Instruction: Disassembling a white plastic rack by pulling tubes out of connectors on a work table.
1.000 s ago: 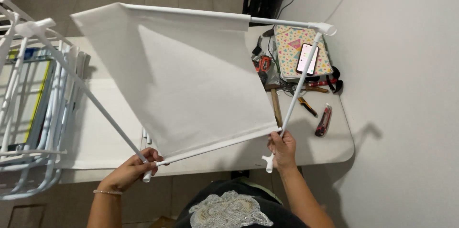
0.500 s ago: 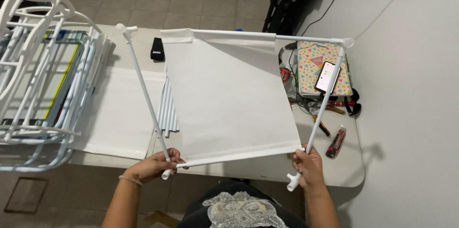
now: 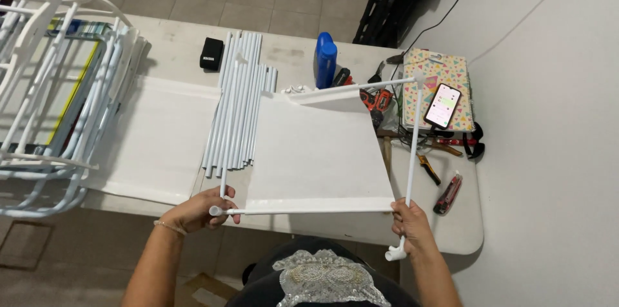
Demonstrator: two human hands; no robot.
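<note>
The white fabric panel on its tube frame (image 3: 316,155) hangs flat above the table (image 3: 174,43), its near rod running left to right between both hands. The left hand (image 3: 196,210) is clenched on the near-left corner joint; the right hand (image 3: 409,223) grips the right side tube, which runs away toward the phone (image 3: 442,105) on a patterned notebook (image 3: 435,72). Loose white tubes (image 3: 238,107) lie beyond the left hand.
</note>
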